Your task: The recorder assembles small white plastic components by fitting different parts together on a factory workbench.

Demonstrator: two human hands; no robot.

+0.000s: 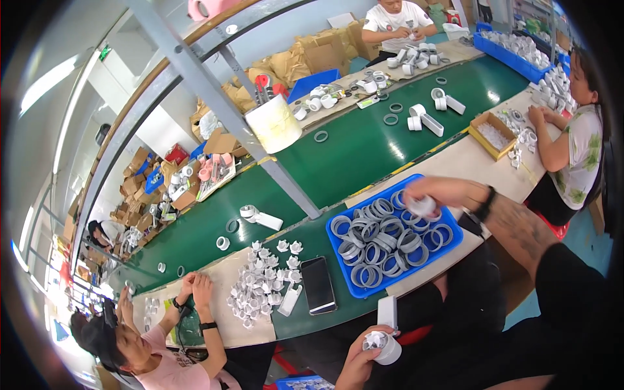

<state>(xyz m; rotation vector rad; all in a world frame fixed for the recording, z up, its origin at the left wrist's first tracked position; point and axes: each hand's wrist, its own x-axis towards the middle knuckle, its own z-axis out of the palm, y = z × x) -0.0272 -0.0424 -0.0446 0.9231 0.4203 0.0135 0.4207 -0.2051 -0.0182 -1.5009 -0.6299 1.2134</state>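
Saw white housing (pixel 391 351) pinched in left hand (pixel 357 359), lower centre. Noted right hand (pixel 447 192) pinching, seemingly, a white part (pixel 421 207), blurred, over tray (pixel 355 286) of rings (pixel 388 238), right of centre. Judged rings liable to snag from low reach, housing to drop from loose hold.

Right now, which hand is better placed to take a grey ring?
Likely the right hand, over the blue tray of grey rings, though holding a white piece; the left hand holds a white handled part.
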